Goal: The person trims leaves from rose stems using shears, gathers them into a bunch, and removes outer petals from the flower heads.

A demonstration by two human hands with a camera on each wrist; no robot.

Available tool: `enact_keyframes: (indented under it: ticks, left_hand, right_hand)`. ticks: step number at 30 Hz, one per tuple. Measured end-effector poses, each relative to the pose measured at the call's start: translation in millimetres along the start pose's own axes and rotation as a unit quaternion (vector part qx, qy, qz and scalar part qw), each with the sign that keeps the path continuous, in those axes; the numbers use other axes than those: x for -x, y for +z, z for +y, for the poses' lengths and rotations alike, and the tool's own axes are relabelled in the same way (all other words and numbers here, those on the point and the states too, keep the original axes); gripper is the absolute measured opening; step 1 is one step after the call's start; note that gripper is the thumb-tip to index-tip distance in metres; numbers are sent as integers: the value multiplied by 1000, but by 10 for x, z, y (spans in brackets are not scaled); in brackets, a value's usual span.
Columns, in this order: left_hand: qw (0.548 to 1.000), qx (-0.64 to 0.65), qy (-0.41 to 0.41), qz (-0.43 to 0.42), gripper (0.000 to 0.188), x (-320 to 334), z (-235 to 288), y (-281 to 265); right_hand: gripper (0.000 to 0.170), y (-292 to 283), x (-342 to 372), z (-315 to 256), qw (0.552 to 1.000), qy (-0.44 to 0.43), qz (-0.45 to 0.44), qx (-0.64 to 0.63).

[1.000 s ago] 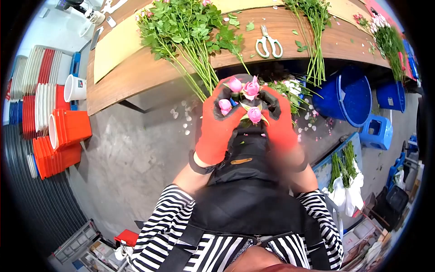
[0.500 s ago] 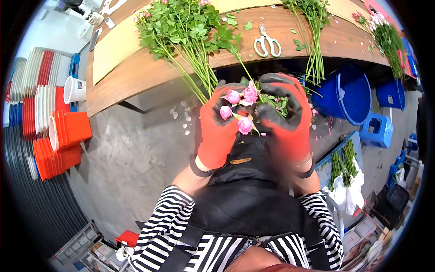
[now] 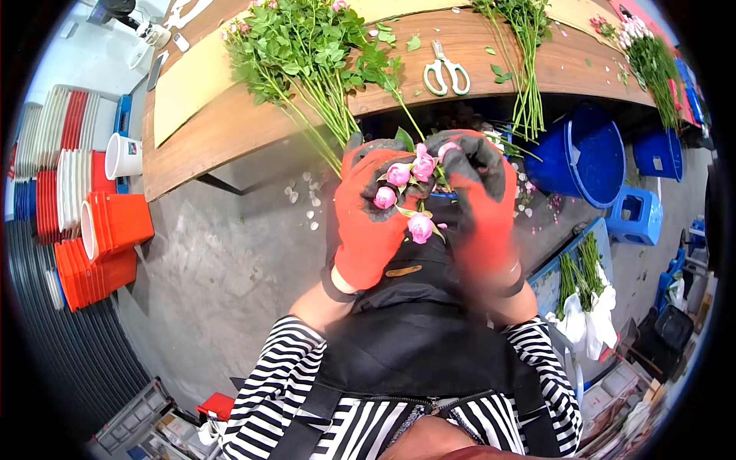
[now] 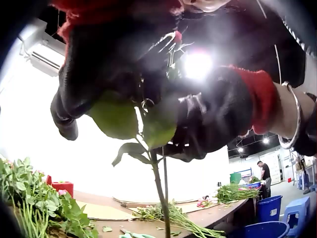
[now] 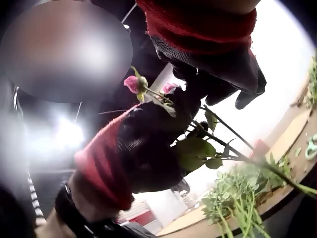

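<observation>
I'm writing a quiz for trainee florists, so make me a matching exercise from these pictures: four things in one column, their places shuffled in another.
Things
1. Pink rose blooms
2. White-handled metal scissors
3. Blue plastic stool
4. White plastic bucket

Places
A. Beside a round blue bucket
B. Beyond the table's left end
C. On the brown wooden table, between bunches of green stems
D. At the red-and-black gloved left hand

Pairs: 1-D, 2-C, 3-A, 4-B
</observation>
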State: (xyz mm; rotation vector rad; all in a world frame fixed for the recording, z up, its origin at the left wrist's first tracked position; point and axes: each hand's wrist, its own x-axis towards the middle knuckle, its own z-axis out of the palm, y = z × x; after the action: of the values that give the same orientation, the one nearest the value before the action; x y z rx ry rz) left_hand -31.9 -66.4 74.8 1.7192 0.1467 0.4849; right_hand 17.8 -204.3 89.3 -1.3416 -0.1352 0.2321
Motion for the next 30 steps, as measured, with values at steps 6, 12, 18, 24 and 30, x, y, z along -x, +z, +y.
enact_keyframes:
  ticks: [6,12,18,24,30]
  left_hand:
    - [999,11,26,-43,34,-53,-95,-91]
    - [997,29,-18,-62,34,-45,37,-70]
    - [996,-8,42,-79,33,-60,21,-71]
    - [984,-127,91,-90,34,-60,35,-135]
    - [960,-207,146,-116,38,-51,157,-164]
  right_hand:
    - [43,-113,-167,-85,983,-151,-83,57]
    - [38,-180,-104,52,989,-99,-99,50]
    - [25,-167,-135,-17,996,64,-51,-37]
    - [52,-263,-85,-346,949,-163,-120,240]
    - [40,-223,-93,-668,727,-367,-180,551]
